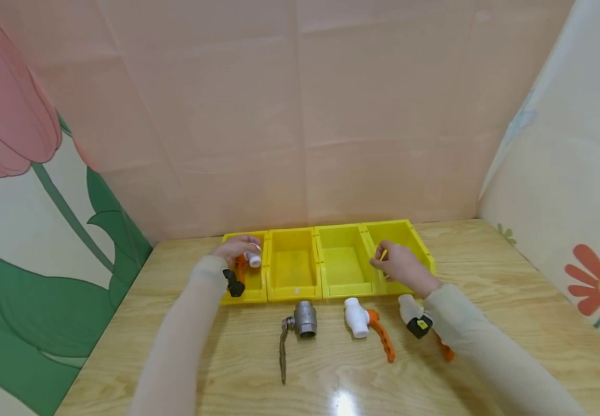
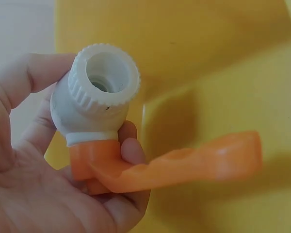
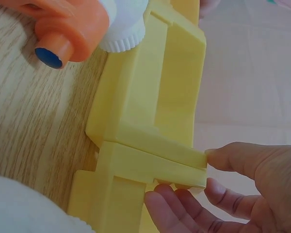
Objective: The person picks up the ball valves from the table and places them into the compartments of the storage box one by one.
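Note:
Over the leftmost yellow bin (image 1: pixel 255 295), my left hand (image 1: pixel 231 249) holds a white plastic ball valve (image 2: pixel 97 107) with an orange lever handle (image 2: pixel 184 165). Thumb and fingers curl round the white body, and its round opening faces the left wrist camera. At the right, my right hand (image 1: pixel 401 267) pinches the touching side walls (image 3: pixel 160 158) of the third and fourth bins, thumb on one side and fingers on the other. Nearest to my right forearm lies another white ball valve (image 1: pixel 408 306), its orange handle partly hidden by the wrist.
The yellow bins stand side by side near the back wall (image 1: pixel 300 144). In front of them, a metal ball valve (image 1: pixel 306 319) and a white valve with an orange handle (image 1: pixel 356 318) lie on the wooden table (image 1: pixel 248 370). Side walls flank the table.

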### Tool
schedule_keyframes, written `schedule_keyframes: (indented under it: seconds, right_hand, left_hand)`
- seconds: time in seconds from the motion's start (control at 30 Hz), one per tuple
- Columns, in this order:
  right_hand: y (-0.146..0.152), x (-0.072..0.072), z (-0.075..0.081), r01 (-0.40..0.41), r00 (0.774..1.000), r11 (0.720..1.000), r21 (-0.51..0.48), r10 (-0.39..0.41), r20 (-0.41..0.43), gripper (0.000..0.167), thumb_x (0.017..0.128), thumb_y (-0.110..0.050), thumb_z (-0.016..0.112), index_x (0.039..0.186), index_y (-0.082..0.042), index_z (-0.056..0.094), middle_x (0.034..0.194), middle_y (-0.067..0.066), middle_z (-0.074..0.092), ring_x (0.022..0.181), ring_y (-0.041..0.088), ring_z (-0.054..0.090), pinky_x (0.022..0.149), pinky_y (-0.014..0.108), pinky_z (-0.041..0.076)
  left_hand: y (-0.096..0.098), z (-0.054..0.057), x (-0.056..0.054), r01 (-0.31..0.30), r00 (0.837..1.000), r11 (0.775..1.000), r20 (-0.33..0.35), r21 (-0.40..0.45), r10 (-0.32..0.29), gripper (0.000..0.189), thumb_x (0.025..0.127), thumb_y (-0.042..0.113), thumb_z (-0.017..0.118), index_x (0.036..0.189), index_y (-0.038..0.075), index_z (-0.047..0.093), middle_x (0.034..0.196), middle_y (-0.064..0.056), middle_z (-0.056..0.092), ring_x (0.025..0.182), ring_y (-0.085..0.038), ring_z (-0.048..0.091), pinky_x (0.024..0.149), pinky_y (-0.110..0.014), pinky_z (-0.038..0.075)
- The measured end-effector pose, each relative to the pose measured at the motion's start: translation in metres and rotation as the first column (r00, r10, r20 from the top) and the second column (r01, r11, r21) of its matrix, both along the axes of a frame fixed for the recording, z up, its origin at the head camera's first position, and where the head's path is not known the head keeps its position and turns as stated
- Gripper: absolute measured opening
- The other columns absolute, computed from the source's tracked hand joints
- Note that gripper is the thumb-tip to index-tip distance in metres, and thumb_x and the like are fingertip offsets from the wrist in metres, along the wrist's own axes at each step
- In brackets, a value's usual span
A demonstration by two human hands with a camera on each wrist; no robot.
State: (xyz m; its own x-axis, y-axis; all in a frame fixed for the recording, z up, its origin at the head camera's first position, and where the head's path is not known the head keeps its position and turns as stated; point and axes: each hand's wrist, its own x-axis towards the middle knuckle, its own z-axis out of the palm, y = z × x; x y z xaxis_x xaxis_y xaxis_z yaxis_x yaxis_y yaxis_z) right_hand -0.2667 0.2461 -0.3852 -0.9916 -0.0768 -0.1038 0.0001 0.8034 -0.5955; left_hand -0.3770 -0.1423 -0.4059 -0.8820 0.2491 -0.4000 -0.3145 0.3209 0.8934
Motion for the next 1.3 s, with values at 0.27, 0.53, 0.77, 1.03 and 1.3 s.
schedule_keyframes:
  seconds: [0.27,0.53,0.77,1.03,1.3]
  right_hand:
    - [0.000,-0.001,-0.003,0.009,1.000,1.000,0.013,-0.009,0.025,0.022,0.097,-0.023,0.059,0.103,-0.005,0.049,0.079,0.010,0.057,0.067,0.021,0.058,0.061,0.030,0.054]
    - [0.000,-0.001,-0.002,0.003,1.000,1.000,0.018,-0.003,0.000,0.021,0.097,-0.023,0.059,0.101,-0.005,0.049,0.073,0.009,0.056,0.064,0.020,0.059,0.059,0.029,0.053]
    - [0.000,0.000,-0.001,0.003,1.000,1.000,0.013,-0.003,0.000,0.022,0.097,-0.023,0.059,0.101,-0.004,0.049,0.075,0.009,0.056,0.064,0.020,0.058,0.059,0.029,0.053]
    - [0.000,0.000,-0.001,0.006,1.000,1.000,0.007,-0.006,0.009,0.022,0.097,-0.023,0.059,0.102,-0.004,0.049,0.076,0.009,0.056,0.065,0.020,0.058,0.059,0.029,0.053]
    - [-0.002,0.001,0.001,0.016,1.000,1.000,0.004,-0.016,0.016,0.021,0.097,-0.022,0.060,0.102,-0.004,0.049,0.076,0.008,0.056,0.067,0.021,0.058,0.060,0.029,0.053]
  left_hand:
    - [0.004,-0.004,0.000,-0.014,1.000,1.000,0.019,-0.020,0.014,0.032,0.091,0.008,0.062,0.122,0.006,0.054,0.109,-0.009,0.051,0.086,-0.020,0.053,0.075,-0.029,0.050]
    - [0.003,-0.009,-0.003,0.002,1.000,0.995,-0.007,-0.098,-0.002,0.030,0.090,0.010,0.065,0.119,0.008,0.057,0.121,-0.011,0.051,0.098,-0.024,0.048,0.077,-0.031,0.044]
    - [0.003,-0.009,-0.001,0.032,0.999,0.992,0.008,-0.126,-0.032,0.032,0.093,0.012,0.062,0.124,0.009,0.054,0.122,-0.012,0.050,0.089,-0.022,0.049,0.069,-0.030,0.044]
    - [0.003,-0.013,-0.003,0.047,0.999,0.984,0.014,-0.172,-0.045,0.033,0.094,0.011,0.061,0.127,0.009,0.055,0.131,-0.014,0.048,0.098,-0.025,0.049,0.078,-0.036,0.044]
    - [0.005,-0.012,-0.002,0.051,0.999,0.973,0.003,-0.226,-0.052,0.035,0.093,0.010,0.063,0.127,0.010,0.056,0.127,-0.012,0.052,0.098,-0.024,0.051,0.078,-0.033,0.046]
